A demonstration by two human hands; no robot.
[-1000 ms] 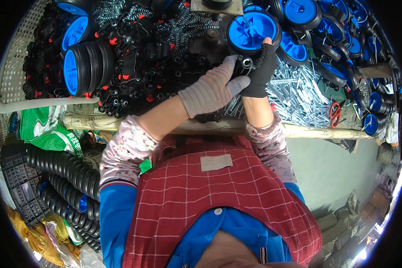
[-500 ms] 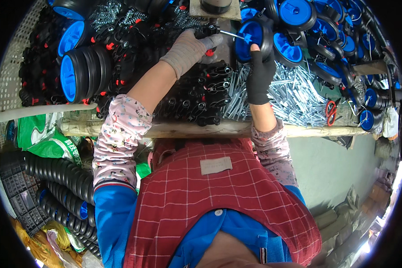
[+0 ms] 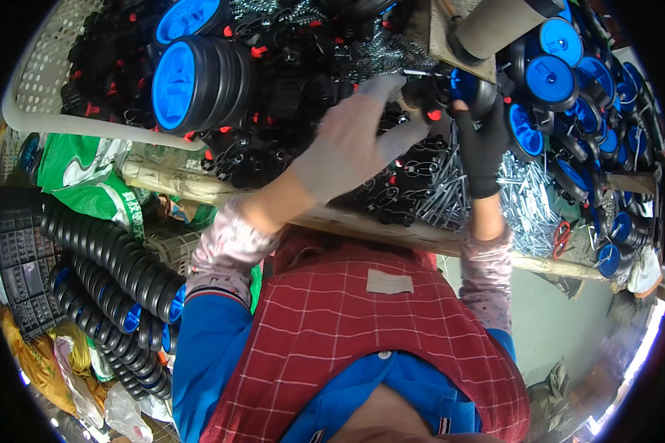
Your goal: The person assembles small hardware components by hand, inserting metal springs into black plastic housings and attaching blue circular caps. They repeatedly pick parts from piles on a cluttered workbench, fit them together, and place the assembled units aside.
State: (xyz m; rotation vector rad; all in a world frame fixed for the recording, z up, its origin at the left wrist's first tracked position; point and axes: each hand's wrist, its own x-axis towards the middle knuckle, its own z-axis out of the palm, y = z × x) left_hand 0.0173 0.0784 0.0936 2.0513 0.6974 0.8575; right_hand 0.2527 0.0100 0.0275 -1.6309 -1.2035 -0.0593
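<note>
My right hand (image 3: 480, 144), in a black glove with a bare thumb tip, grips a black-tyred wheel (image 3: 474, 92) with a blue hub. A dark bracket-like part (image 3: 423, 94) with a red tab sits just left of the wheel, and a thin metal rod (image 3: 420, 72) shows above it. My left hand (image 3: 351, 140), in a light grey glove, is beside that part with thumb and fingers apart. Whether its fingertips touch the part is blurred. Below lie black clips with wire loops (image 3: 395, 196) and a pile of long silver bolts (image 3: 524, 196).
A grey cylinder on a square plate (image 3: 488, 33) stands above the wheel. More blue-hubbed wheels (image 3: 550, 77) heap at the right, near red-handled scissors (image 3: 561, 238). Stacked wheels (image 3: 174, 85) stand at the left. A wooden beam (image 3: 192, 184) edges the bench; rows of tyres (image 3: 111, 251) lie below.
The view has turned and shifted. My left hand has opened away from the black part it held against the rod. My right hand still holds the wheel, now beside the square plate.
</note>
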